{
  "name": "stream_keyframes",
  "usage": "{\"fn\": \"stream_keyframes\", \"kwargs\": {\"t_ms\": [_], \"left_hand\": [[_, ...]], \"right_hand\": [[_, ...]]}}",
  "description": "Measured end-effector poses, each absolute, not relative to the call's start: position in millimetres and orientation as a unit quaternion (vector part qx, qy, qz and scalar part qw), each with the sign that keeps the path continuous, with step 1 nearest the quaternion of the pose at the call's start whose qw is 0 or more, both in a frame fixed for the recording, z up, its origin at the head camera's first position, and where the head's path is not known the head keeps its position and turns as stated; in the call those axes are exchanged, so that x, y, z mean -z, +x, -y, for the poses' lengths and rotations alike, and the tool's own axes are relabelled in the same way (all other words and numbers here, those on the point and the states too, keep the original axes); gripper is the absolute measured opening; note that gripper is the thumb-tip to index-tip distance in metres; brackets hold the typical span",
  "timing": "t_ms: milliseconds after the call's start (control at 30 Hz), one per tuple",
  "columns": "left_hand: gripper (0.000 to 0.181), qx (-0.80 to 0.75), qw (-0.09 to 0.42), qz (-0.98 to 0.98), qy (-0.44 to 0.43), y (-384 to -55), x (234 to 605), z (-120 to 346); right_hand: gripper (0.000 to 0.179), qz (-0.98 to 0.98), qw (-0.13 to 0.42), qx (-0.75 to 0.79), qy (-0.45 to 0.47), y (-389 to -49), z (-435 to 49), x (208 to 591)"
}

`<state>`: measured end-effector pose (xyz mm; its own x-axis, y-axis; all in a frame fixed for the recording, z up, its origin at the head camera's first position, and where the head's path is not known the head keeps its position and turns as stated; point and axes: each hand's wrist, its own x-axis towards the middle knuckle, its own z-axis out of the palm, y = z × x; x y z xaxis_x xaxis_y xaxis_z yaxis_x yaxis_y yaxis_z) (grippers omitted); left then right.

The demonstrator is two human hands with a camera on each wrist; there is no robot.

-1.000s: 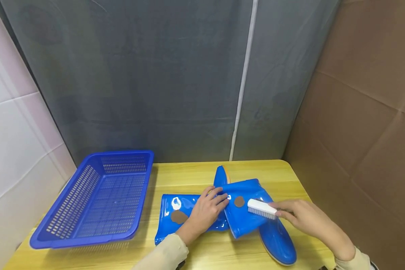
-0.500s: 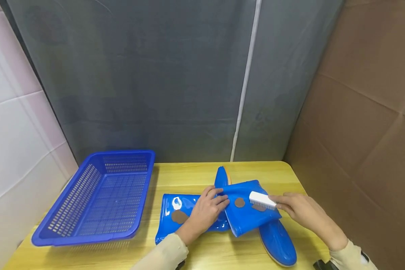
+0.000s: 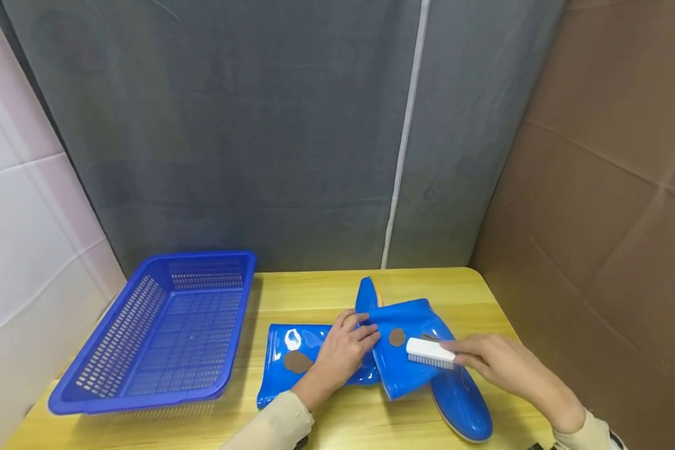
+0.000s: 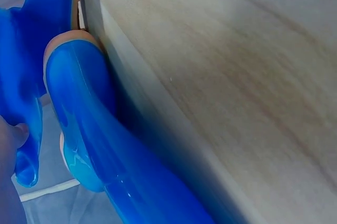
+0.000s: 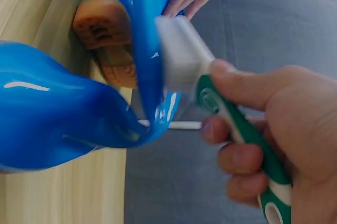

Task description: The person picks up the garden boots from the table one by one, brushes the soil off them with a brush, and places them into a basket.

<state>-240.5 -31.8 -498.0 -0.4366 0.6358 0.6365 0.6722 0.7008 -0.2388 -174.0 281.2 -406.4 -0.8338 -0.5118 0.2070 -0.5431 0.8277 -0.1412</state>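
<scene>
Two shiny blue rain boots lie crossed on the table, the upper boot [image 3: 390, 369] over the lower boot [image 3: 326, 340]. Brown spots mark both shafts, one round spot [image 3: 397, 337] beside my left fingers. My left hand [image 3: 343, 350] holds the upper boot near its shaft opening; its thumb [image 4: 20, 134] is against the shaft in the left wrist view. My right hand [image 3: 500, 362] grips a scrub brush [image 3: 430, 353] by its green and white handle [image 5: 258, 155]. The white bristles are at the upper boot's shaft, blurred in the right wrist view, partly covering another brown spot.
A blue plastic basket [image 3: 242, 325] with slotted walls stands on the left of the wooden table [image 3: 309, 287]. A grey curtain [image 3: 259, 137] hangs behind the table, and a brown cloth wall [image 3: 607, 187] rises on the right.
My right hand moves the brush up over the brown spot, then back down and slightly left along the boot shaft. My left hand and the boots stay in place.
</scene>
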Motion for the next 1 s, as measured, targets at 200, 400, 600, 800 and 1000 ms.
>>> {"fn": "stream_keyframes", "kwargs": {"t_ms": [200, 400, 600, 800, 1000], "left_hand": [[0.034, 0.025, 0.367, 0.850, -0.377, -240, 495, 33], [0.036, 0.023, 0.360, 0.852, -0.378, -237, 493, 32], [0.032, 0.014, 0.345, 0.863, -0.370, -236, 490, 31], [0.034, 0.011, 0.335, 0.868, -0.365, -236, 492, 30], [0.031, 0.007, 0.340, 0.866, -0.367, -237, 494, 29]], "right_hand": [[0.036, 0.956, 0.177, -0.063, 0.224, -184, -289, 404], [0.033, 0.968, 0.112, -0.064, 0.215, -199, -292, 418], [0.032, 0.967, 0.065, -0.092, 0.231, -201, -290, 421], [0.031, 0.966, 0.044, -0.088, 0.241, -192, -288, 416], [0.029, 0.958, 0.054, -0.072, 0.273, -180, -281, 411]]}}
